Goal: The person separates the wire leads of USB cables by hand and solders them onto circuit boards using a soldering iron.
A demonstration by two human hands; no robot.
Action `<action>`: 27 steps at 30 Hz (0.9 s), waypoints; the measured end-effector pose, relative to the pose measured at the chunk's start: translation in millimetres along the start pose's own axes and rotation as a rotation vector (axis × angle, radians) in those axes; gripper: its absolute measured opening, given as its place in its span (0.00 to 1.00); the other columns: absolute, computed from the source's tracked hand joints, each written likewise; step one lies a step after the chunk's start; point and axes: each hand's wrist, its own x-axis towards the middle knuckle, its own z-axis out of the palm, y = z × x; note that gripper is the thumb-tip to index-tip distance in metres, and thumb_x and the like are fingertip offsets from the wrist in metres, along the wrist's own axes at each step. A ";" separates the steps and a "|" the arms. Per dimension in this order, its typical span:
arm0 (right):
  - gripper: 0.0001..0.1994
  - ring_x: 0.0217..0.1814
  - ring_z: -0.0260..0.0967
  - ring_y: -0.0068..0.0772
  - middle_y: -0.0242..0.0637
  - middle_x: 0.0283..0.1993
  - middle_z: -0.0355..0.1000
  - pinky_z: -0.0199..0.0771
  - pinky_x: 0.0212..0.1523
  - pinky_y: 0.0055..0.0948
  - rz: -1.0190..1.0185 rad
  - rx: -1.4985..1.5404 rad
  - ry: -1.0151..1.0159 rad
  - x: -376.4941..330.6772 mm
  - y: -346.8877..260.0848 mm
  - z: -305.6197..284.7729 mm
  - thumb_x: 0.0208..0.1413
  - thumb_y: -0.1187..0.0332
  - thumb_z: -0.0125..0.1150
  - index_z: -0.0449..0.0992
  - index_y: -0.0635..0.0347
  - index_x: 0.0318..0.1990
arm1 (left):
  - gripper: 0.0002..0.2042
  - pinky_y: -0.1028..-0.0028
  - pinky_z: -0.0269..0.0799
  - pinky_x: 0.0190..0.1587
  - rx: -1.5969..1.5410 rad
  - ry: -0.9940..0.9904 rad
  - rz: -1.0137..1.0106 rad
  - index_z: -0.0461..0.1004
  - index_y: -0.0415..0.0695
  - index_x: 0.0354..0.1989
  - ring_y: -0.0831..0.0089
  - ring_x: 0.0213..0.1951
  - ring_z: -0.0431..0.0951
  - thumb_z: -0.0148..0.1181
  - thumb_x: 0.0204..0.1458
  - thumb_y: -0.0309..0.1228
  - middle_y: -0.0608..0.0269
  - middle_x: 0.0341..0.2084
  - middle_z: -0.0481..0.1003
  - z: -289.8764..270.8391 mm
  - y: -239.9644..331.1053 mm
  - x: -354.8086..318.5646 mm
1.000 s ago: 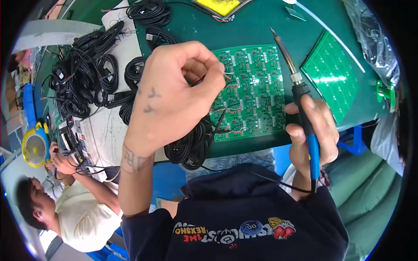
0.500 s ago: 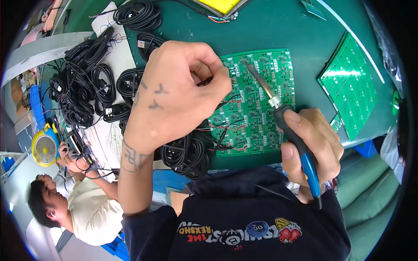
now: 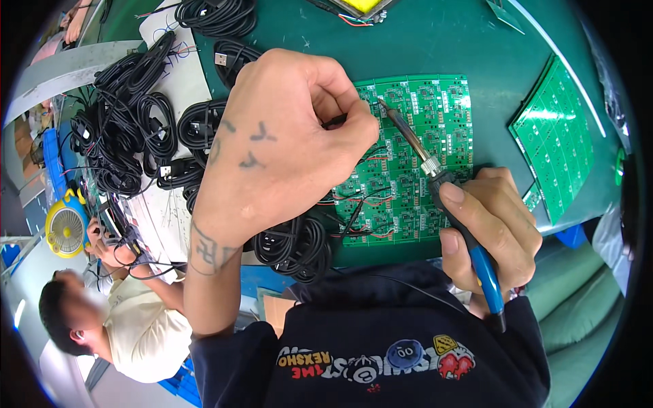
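My left hand (image 3: 292,146) is closed in a pinch over the left part of a green circuit board panel (image 3: 445,139). A dark cable (image 3: 333,123) shows between its thumb and fingers; the cable's end is hidden behind the hand. My right hand (image 3: 493,228) grips a soldering iron (image 3: 481,262) with a black and blue handle. Its metal tip points to the panel's upper left part, close to my left fingertips; whether it touches cannot be told. Thin red and black wires (image 3: 367,202) lie across the lower left of the panel.
Coiled black USB cables (image 3: 292,248) lie left of the panel, with more in a heap (image 3: 115,129) farther left. Another green panel (image 3: 561,139) lies at right. A yellow sponge tray (image 3: 364,8) stands at the far edge. A co-worker (image 3: 136,319) sits at left beside a yellow fan (image 3: 67,228).
The soldering iron's tip has shifted left over the panel, nearer my left fingertips. The whole view has shifted slightly, and my left hand keeps its pinch.
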 end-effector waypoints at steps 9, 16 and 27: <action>0.16 0.27 0.64 0.37 0.48 0.30 0.74 0.68 0.32 0.39 -0.082 -0.028 -0.109 0.8 -2.5 -2.9 0.51 0.71 0.63 0.82 0.74 0.44 | 0.03 0.86 0.56 0.22 0.023 -0.027 -0.017 0.79 0.38 0.26 0.88 0.17 0.64 0.61 0.50 0.22 0.70 0.16 0.75 -2.3 0.6 1.1; 0.17 0.28 0.65 0.38 0.50 0.30 0.73 0.70 0.34 0.41 -0.115 -0.016 -0.063 -1.8 -0.3 -3.0 0.51 0.72 0.62 0.79 0.75 0.46 | 0.03 0.86 0.57 0.22 0.032 -0.024 0.004 0.80 0.38 0.26 0.87 0.17 0.65 0.61 0.49 0.22 0.69 0.16 0.75 -2.8 -0.1 1.9; 0.18 0.28 0.65 0.40 0.51 0.30 0.73 0.72 0.34 0.41 -0.086 0.075 -0.056 -5.1 1.2 -5.8 0.50 0.72 0.61 0.78 0.75 0.48 | 0.03 0.87 0.56 0.22 -0.011 0.008 0.017 0.80 0.38 0.26 0.88 0.18 0.64 0.62 0.51 0.23 0.69 0.16 0.75 -1.0 -3.4 -2.6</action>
